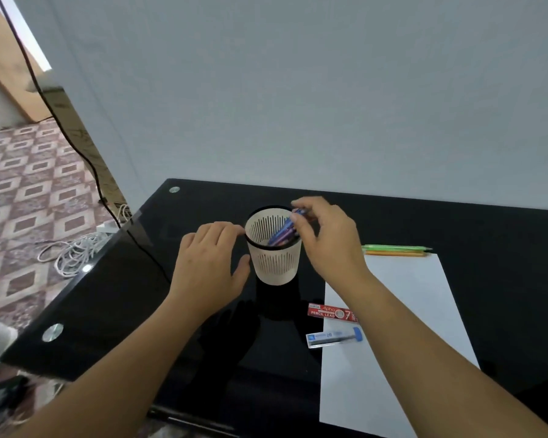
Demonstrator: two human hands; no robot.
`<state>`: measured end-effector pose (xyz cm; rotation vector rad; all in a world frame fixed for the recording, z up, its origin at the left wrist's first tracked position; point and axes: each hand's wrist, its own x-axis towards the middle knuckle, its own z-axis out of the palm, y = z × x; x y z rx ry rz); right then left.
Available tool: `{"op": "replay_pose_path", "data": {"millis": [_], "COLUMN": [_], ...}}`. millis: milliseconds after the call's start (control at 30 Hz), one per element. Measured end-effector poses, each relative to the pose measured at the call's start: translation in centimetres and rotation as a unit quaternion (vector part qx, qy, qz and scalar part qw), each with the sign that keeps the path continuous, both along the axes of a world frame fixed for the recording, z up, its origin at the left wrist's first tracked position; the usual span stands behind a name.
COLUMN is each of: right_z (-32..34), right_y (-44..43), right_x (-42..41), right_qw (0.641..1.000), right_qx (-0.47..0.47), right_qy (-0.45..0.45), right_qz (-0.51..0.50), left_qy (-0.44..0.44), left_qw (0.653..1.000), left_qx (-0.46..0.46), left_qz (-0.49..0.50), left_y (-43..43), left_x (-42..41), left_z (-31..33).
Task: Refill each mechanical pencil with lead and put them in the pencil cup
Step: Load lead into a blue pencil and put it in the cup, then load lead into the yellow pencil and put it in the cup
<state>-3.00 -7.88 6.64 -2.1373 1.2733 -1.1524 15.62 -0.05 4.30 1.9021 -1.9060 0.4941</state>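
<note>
Nearest, a white rectangular sheet of paper lies on the right of the glossy black glass table. At its left edge rest a clear plastic lead tube with a blue cap and, just beyond, a flat red lead box (printed "PENCIL LEAD", 0.7). Mid-table, the left hand sits against the left side of the white slotted plastic pencil cup with a black rim; its fingers are loose and nearly straight, gripping nothing. The right hand, over the cup's right rim, pinches the upper end of a blue-and-purple mechanical pencil, which leans with its lower part inside the cup. Farther right, a slim green pencil and a slim orange pencil lie side by side at the paper's far edge
</note>
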Motion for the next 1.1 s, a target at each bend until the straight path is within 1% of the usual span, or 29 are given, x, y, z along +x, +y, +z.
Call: {"op": "replay_pose_path", "data": {"millis": [67,133,300,367,500,600,667,733,833,867,967,1033,1100], "right_z": [-0.4,-0.4,0.0,0.2,-0.1,-1.5,-2.4,-3.2,-4.1,-4.5,-6.2,-7.2,-7.8], "right_y": [-0.1,-0.1,0.2,0.6,1.5,2.3,3.1,3.9,4.7,4.8,5.0,4.9,4.5], "right_x": [0.2,0.2,-1.1,-2.3,-5.9,-8.6,-10.8,-12.9,-15.7,-16.4,-18.2,-18.6,-18.8], "right_qw": [0.999,0.999,1.0,1.0,0.999,0.994,0.988,0.977,0.95,0.945,0.94,0.945,0.951], "right_qx": [0.015,0.021,-0.005,-0.001,0.028,0.068,0.087,0.113,0.139,0.137,0.128,0.108,0.089], "right_qy": [0.032,0.038,0.013,0.01,0.026,0.067,0.103,0.154,0.256,0.276,0.306,0.298,0.284], "right_qz": [0.006,0.013,0.014,0.003,-0.033,-0.055,-0.076,-0.096,-0.117,-0.112,-0.082,-0.078,-0.078], "left_qy": [0.013,0.028,0.053,0.058,0.066,0.062,0.07,0.082,0.102,0.107,0.105,0.101,0.105], "left_qw": [1.0,0.999,0.998,0.997,0.994,0.989,0.987,0.986,0.982,0.979,0.971,0.969,0.971], "left_qx": [-0.008,-0.017,-0.037,-0.045,-0.069,-0.092,-0.075,-0.031,0.066,0.098,0.147,0.157,0.146], "left_qz": [0.0,0.002,-0.007,-0.02,-0.059,-0.098,-0.125,-0.143,-0.146,-0.142,-0.157,-0.165,-0.156], "left_y": [-0.1,0.0,0.4,0.6,0.5,0.6,0.8,0.8,0.5,0.4,0.0,-0.1,-0.3], "left_x": [-0.1,-0.2,-1.4,-2.4,-5.1,-7.2,-9.0,-10.7,-13.0,-13.4,-14.8,-15.4,-15.6], "left_z": [-0.2,-0.5,-0.3,0.1,0.8,0.6,0.0,-0.9,-2.6,-3.2,-5.0,-5.7,-6.2]}}
